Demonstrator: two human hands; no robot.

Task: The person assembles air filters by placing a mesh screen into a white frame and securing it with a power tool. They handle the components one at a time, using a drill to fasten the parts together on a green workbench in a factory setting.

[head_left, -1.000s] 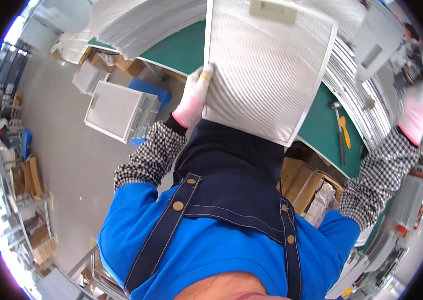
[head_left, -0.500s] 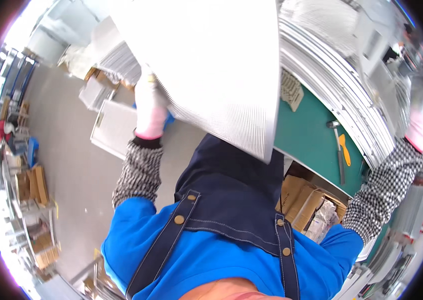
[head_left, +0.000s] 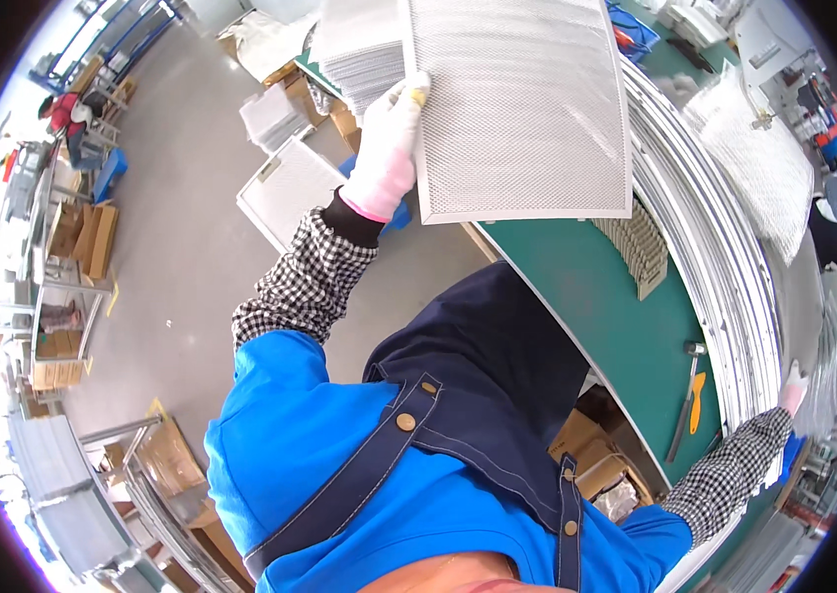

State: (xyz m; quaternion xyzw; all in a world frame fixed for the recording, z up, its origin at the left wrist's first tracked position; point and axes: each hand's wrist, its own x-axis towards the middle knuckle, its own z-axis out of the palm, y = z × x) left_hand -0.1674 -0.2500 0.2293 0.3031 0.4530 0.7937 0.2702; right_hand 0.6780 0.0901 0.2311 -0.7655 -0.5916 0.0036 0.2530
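Note:
My left hand [head_left: 389, 148], in a white and pink glove, is closed on the left edge of a silvery mesh panel [head_left: 522, 119] with a thin frame. The panel is held up over the far end of the green worktable [head_left: 576, 296]. My right hand [head_left: 794, 388], also gloved, reaches out at the far right beside a large grey sheet [head_left: 796, 306] and long curved-looking white metal frames [head_left: 735, 237]. It is small in the picture, and whether its fingers grip the sheet cannot be made out.
A hammer [head_left: 685, 400], a yellow-handled tool [head_left: 697, 403] and a row of beige pieces [head_left: 633, 247] lie on the worktable. Stacked panels [head_left: 359, 59] stand beyond my left hand. Another panel [head_left: 290, 188] leans low on the left. Cardboard boxes [head_left: 586, 445] sit under the table. Another person [head_left: 67, 114] is far left.
The mesh panel has moved away from my body and swung, so its mesh face now shows. My right arm has come lower and nearer. My view has turned to the right.

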